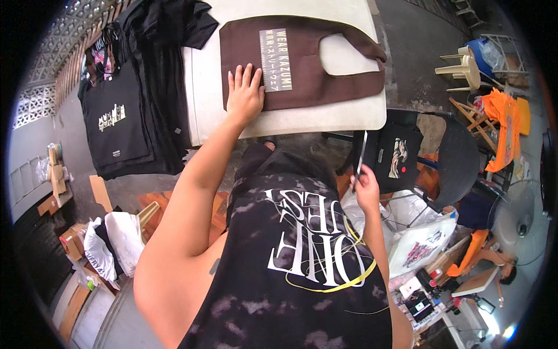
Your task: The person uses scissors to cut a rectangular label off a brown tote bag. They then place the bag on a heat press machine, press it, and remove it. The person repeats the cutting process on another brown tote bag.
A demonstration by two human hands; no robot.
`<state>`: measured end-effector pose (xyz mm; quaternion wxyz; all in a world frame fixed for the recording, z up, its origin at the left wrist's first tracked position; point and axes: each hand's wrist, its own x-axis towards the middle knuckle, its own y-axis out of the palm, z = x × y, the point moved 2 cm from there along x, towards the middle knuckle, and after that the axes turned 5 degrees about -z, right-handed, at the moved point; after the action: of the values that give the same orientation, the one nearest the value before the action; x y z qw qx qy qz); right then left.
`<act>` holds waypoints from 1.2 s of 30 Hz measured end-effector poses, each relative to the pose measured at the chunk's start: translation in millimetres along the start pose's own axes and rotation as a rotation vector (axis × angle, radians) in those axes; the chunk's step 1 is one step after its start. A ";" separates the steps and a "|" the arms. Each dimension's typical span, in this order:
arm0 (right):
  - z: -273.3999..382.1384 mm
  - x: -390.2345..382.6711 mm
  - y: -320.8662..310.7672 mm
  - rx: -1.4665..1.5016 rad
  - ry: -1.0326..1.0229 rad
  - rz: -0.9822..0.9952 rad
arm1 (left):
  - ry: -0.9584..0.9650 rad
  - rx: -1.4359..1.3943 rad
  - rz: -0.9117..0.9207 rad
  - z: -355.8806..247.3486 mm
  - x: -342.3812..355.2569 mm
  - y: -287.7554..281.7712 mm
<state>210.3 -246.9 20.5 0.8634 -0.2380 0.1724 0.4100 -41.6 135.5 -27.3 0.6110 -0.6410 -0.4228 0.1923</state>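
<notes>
A brown cloth bag (241, 49) with a cut-out handle lies flat on a white table (203, 87). On its middle sits a rectangular strip (276, 61) with pale lettering, its surface shiny. My left hand (245, 98) rests palm down on the bag's near left part, fingers stretched, fingertips close to the strip's left edge. Off the table's right front corner, my right hand (366, 185) is closed around a slim, pale, pointed tool (364, 150) that stands nearly upright. Its exact kind I cannot make out.
Black shirts (116, 116) are piled left of the table. A dark chair (459, 157) holding a black printed cloth (398, 157) stands at the right. Farther right are a cream stool (465, 72), an orange cloth (501, 122) and a fan (519, 218). Another person (494, 259) is at lower right.
</notes>
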 end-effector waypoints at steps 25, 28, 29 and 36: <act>70.9 62.6 167.0 0.190 0.241 0.378 | 0.351 -0.262 0.121 12.6 31.6 -2.5; 89.0 66.6 152.2 0.169 0.148 0.352 | 0.523 -0.275 0.164 40.7 42.6 -1.4; 94.9 68.7 147.5 0.169 0.103 0.351 | 0.577 -0.315 0.163 56.1 48.4 0.6; 153.2 119.7 152.3 -0.433 -0.700 0.021 | 0.408 -0.118 -0.078 126.4 93.1 -7.5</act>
<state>178.0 -3.5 47.2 0.7956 -0.2587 -0.2194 0.5020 -87.4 285.5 -17.7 0.6522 -0.6845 -0.3256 0.0097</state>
